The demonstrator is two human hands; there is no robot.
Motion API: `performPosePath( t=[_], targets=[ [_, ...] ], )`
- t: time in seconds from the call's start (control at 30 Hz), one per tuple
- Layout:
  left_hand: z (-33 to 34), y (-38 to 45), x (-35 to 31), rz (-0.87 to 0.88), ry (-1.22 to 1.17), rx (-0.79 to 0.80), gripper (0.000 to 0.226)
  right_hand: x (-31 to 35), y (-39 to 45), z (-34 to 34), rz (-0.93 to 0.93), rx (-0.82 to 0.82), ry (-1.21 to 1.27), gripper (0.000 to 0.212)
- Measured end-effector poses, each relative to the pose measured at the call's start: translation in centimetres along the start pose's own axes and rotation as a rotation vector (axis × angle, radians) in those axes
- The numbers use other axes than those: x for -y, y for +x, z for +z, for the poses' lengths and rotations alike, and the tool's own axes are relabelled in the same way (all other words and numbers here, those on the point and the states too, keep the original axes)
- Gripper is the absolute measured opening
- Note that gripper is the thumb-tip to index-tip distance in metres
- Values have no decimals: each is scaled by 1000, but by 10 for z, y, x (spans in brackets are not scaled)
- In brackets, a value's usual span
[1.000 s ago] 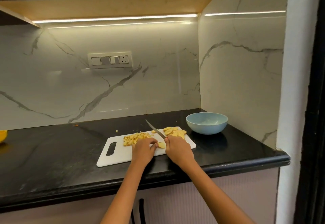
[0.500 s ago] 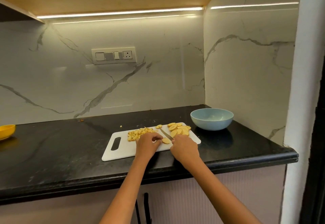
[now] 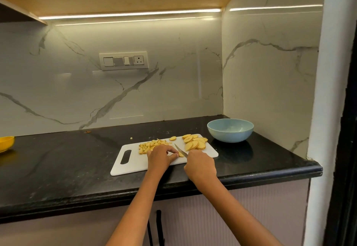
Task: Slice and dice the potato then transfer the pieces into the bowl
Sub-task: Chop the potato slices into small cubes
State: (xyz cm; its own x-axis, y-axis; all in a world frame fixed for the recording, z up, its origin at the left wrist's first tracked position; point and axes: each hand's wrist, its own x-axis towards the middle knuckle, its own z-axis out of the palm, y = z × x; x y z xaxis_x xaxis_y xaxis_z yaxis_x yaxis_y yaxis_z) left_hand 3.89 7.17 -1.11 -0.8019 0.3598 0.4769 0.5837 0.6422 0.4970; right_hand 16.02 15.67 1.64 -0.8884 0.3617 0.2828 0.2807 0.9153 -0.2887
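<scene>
On the white cutting board [image 3: 133, 165] on the black bench [image 3: 58, 168], the left hand [image 3: 161, 157] pinches a potato slice [image 3: 181, 154] while the right hand [image 3: 201, 166] grips the knife [image 3: 180, 150], diced pieces [image 3: 150, 146] and slices [image 3: 194, 142] beyond, blue bowl [image 3: 230, 129] right.

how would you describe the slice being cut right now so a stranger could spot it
On the black countertop lies a white cutting board. At its near edge, between the two hands, a single potato slice lies under the knife, with the left hand pinching it. Unlike the diced pile behind the left hand and the fanned slices near the blue bowl, it lies alone.
</scene>
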Motion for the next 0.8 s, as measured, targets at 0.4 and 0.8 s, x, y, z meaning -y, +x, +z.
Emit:
performPosePath(
  t=[0.4,0.8],
  targets=[
    [-4,2,-4,4,81,8,11,6,3,-6,-47,45,-50,27],
    [-5,-1,-5,4,56,5,12,12,-3,4,-68,-18,-166,26]
  ],
)
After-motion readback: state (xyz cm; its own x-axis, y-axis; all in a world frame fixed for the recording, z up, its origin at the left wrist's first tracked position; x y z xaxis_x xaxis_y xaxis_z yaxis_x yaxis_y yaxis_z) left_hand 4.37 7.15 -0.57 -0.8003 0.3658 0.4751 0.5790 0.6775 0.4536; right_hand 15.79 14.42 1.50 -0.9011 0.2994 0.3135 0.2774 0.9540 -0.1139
